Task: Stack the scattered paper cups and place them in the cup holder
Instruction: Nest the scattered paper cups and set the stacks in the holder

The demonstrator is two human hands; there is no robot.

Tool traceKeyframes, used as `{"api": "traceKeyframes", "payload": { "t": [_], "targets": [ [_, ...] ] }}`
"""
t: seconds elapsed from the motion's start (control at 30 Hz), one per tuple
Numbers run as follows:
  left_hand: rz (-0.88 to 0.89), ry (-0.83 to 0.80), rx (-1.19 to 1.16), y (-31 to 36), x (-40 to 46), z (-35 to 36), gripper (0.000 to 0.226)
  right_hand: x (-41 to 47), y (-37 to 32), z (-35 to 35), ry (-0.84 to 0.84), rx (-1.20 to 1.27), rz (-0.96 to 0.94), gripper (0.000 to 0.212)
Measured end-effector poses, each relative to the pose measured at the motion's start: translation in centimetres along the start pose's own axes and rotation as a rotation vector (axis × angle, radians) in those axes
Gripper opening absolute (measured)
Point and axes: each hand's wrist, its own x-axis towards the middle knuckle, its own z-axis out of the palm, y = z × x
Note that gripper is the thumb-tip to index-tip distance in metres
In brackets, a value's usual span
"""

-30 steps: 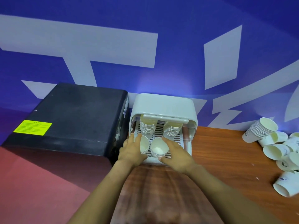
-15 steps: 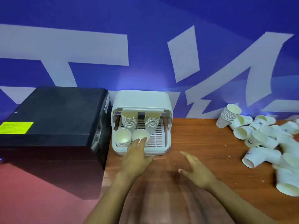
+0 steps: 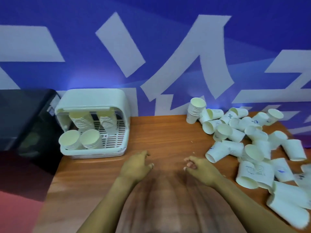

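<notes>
The white cup holder (image 3: 117, 100) stands at the table's back left, its lid up. Inside it are several stacks of paper cups (image 3: 89, 139), two at the front and two behind. Scattered paper cups (image 3: 239, 133) lie in a heap on the right half of the table, and one upright stack (image 3: 196, 109) stands at the heap's back left. My left hand (image 3: 136, 163) hovers over the bare wood, fingers relaxed, holding nothing. My right hand (image 3: 200, 165) is beside it with loosely curled fingers, empty, just left of the nearest fallen cup (image 3: 217, 151).
A black box-like machine (image 3: 21, 118) stands left of the holder, against the blue and white wall. The wooden table (image 3: 168, 135) ends at its left edge near the holder; a red floor lies below.
Both hands have left the cup holder and drawn back to the table's middle. The view has swung right, bringing the heap of cups closer.
</notes>
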Motion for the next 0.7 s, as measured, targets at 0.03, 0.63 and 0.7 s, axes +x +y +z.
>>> {"api": "traceKeyframes", "payload": {
  "t": [0.03, 0.63, 0.7],
  "targets": [
    [-0.008, -0.022, 0.004, 2.1, 0.5, 1.1, 0.046, -0.2, 1.7, -1.3, -0.003, -0.003, 0.001, 0.03],
    [-0.081, -0.073, 0.026, 20.0, 10.7, 10.2, 0.058, 4.5, 18.2, -15.7, 0.124, -0.333, -0.006, 0.058],
    [-0.092, -0.098, 0.06, 21.0, 12.0, 11.1, 0.059, 5.6, 18.8, -15.8, 0.12, -0.374, -0.004, 0.062]
  ]
}}
